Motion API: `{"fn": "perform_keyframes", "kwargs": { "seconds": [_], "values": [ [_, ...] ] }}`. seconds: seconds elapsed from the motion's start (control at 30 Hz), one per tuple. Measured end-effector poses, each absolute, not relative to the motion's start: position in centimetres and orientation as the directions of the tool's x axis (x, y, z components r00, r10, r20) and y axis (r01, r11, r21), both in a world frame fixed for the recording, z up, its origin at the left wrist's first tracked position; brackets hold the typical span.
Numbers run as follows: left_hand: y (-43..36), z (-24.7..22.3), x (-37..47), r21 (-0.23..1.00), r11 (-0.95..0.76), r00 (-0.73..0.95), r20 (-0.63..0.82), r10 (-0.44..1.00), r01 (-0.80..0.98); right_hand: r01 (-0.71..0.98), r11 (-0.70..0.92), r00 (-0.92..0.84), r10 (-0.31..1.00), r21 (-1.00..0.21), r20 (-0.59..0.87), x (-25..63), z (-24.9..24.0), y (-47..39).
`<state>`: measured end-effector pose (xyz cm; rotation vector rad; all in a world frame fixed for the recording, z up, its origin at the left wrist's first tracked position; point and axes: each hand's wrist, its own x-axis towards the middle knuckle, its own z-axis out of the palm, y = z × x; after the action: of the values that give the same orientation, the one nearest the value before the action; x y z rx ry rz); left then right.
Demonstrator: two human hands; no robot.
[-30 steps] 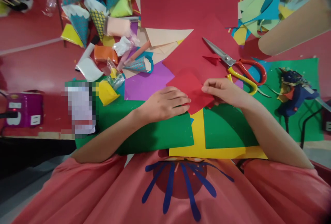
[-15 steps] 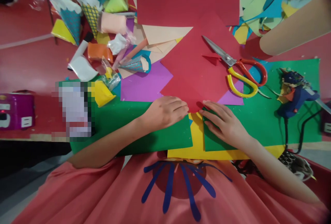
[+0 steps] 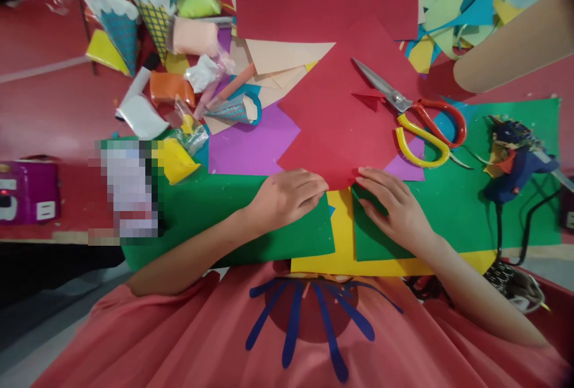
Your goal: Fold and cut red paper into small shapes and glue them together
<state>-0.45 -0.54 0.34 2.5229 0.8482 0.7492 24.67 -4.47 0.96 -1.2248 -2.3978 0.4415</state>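
Note:
A red sheet of paper lies at an angle in front of me. Its near end, which looks curled or folded, sits between my two hands. My left hand is closed on the near left edge, fingers together and thumb hidden. At the near right edge, my right hand touches the paper with its fingertips, its fingers apart and thumb separate. Scissors with one red and one yellow handle rest on the sheet's right part, beside a small red paper scrap.
Green sheets and a yellow sheet lie under my hands. A blue glue gun and a cardboard tube are at right. Clay packets, paper cones and a purple box are at left.
The paper's near end has shifted slightly away from me. My right hand has moved a little right, and its fingertips have slid along the edge. My left hand has barely moved.

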Motion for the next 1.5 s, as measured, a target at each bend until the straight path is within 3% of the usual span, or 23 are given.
{"fn": "perform_keyframes", "kwargs": {
  "seconds": [0.17,0.33,0.57,0.63,0.83,0.97,1.2,1.33,1.5],
  "values": [
    [0.2,0.4,-1.1,0.447,-0.831,0.716,0.454,0.530,0.331,0.686,0.533,-0.486,0.842,-0.496,0.234,25.1,1.1,-3.6],
    [1.1,-0.3,-1.3,0.491,-0.790,0.699,0.414,0.583,0.368,0.626,0.585,-0.530,0.804,-0.515,0.269,25.2,1.2,-3.5],
    [2.3,-0.6,-1.2,0.213,-0.850,0.745,0.410,0.526,0.483,0.634,0.575,-0.557,0.803,-0.517,0.211,24.4,2.3,-3.4],
    [2.2,0.0,-1.2,0.181,-0.846,0.755,0.385,0.530,0.502,0.641,0.529,-0.538,0.826,-0.557,0.166,24.2,2.6,-3.4],
    [-0.3,1.7,-0.9,0.199,-0.858,0.791,0.333,0.513,0.473,0.656,0.344,-0.468,0.884,-0.671,-0.004,24.0,3.3,-3.2],
    [-1.2,1.0,-0.8,0.118,-0.859,0.825,0.243,0.511,0.498,0.649,0.321,-0.483,0.875,-0.690,-0.047,23.8,3.7,-2.6],
    [0.9,0.1,-1.7,0.186,-0.840,0.782,0.307,0.542,0.510,0.618,0.152,-0.448,0.874,-0.771,-0.187,22.4,3.6,-0.5],
    [1.3,0.3,-1.7,0.238,-0.812,0.757,0.296,0.583,0.533,0.647,0.184,-0.404,0.906,-0.740,-0.128,21.9,3.0,0.8],
    [0.1,1.7,-0.3,0.203,-0.747,0.691,0.287,0.663,0.633,0.656,0.211,-0.390,0.917,-0.725,-0.086,21.8,2.4,1.7]
  ]
}}
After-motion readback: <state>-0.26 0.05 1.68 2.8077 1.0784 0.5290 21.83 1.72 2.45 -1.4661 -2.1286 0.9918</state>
